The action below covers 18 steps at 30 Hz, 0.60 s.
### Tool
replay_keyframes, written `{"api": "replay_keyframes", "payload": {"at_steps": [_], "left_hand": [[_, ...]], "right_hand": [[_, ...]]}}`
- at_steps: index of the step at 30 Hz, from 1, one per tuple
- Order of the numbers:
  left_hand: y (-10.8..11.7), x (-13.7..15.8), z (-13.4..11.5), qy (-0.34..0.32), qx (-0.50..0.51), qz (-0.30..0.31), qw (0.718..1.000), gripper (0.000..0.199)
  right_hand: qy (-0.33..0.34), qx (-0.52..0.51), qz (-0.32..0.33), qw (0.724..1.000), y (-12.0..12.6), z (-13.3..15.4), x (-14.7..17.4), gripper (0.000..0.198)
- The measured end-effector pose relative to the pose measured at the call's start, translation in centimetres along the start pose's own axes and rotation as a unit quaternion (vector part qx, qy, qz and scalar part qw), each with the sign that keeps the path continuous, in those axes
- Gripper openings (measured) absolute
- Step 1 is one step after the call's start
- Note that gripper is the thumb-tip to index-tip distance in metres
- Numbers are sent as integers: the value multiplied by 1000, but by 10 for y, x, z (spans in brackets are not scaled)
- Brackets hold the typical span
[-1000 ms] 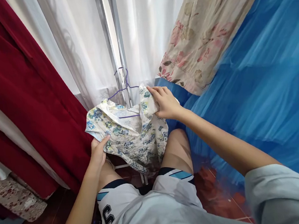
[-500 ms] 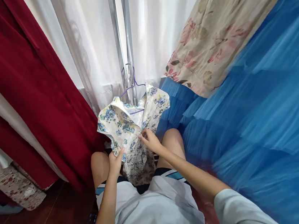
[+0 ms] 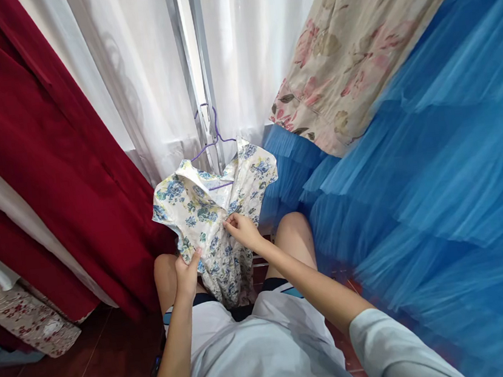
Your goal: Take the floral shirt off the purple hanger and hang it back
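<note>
Near mid-frame, the right hand [image 3: 243, 231] pinches a flowered blouse [image 3: 203, 211] below its neckline; slightly lower left, the left hand [image 3: 187, 276] pinches its side. The blouse is already on a purple hanger [image 3: 218, 132], neckline gaping, not yet released.

We see a blouse [image 3: 210, 209] of thin, matt printed cloth, crinkled toward its lower part. Its hanger [image 3: 203, 150] looks smooth, plastic or coated wire; we cannot tell which. Behind it we find a pole [image 3: 202, 48] of smooth, shiny metal. Around us, the white drapes [image 3: 248, 48] have a soft sheen, the red fabric [image 3: 64, 156] looks smooth, the blue netting [image 3: 437, 172] gauzy and ruffled, the floor tiles [image 3: 91, 376] faintly glossy.
</note>
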<state>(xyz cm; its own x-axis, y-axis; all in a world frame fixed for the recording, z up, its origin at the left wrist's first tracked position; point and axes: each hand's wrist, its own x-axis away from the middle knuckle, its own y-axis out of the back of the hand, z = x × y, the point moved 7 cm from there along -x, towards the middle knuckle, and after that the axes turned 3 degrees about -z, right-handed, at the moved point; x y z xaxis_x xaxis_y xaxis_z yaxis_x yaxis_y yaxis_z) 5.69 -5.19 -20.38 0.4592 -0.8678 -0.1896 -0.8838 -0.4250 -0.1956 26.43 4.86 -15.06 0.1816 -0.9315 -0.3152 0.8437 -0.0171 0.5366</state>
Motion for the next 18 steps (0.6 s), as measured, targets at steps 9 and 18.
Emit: {"api": "replay_keyframes", "payload": {"at_steps": [9, 18], "left_hand": [[25, 4, -35, -139, -165, -163, 963, 37], [-99, 16, -38, -261, -236, 82, 932, 10]], "right_hand": [[19, 66, -17, 998, 8, 8, 16, 26], [91, 114, 15, 989, 25, 27, 37, 19]]}}
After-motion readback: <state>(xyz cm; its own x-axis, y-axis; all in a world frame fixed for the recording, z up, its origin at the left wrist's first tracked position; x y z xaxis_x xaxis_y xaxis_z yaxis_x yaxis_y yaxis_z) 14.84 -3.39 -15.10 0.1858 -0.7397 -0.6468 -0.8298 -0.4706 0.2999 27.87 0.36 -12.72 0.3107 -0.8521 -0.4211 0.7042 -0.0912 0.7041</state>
